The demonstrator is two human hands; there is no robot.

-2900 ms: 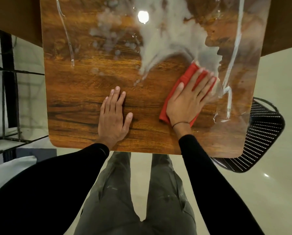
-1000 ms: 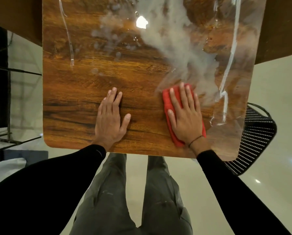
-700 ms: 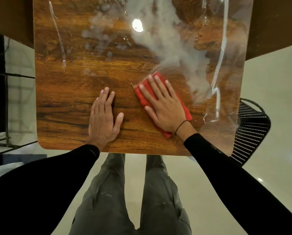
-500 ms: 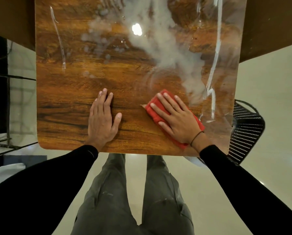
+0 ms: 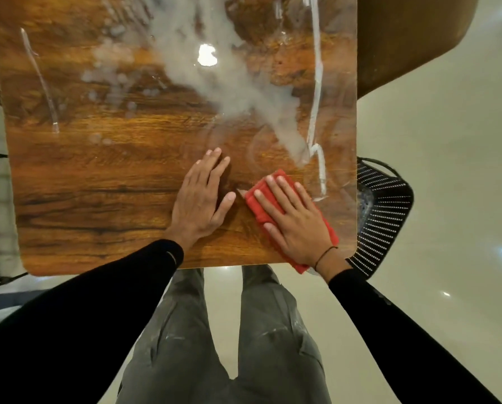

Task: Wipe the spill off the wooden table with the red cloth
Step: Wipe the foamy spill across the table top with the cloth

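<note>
Both hands flat; red cloth (image 5: 261, 199) overhangs the table's (image 5: 98, 176) near edge.

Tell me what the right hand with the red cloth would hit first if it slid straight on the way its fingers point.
The right hand, flat on the red cloth, points up and slightly left. Straight on lies bare table with faint wipe arcs, then likely the milky spill. No solid object shows in that line.

From my feed, the right hand (image 5: 295, 221) covered most of the red cloth (image 5: 257, 204), so I could not read its folds. The top edge cut off the wooden table (image 5: 98, 182) and the spill (image 5: 229, 83), and the table hid part of the black perforated chair (image 5: 381, 217).
</note>
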